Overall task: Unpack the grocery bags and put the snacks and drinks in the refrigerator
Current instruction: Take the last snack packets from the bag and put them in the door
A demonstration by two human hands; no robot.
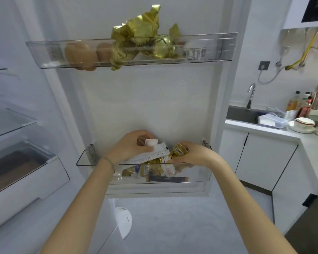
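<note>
Gripping flat white sachets, left hand fingers curled; right hand fingers pinch crinkled gold packet.

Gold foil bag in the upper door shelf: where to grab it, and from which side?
Probably pinch the gold foil bag by its crumpled top, from above: it stands clear of the upper door shelf, whose front wall covers the rest.

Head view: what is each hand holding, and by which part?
The left hand grips a white packet around its middle; the right hand pinches a gold packet by its lower right side.
</note>
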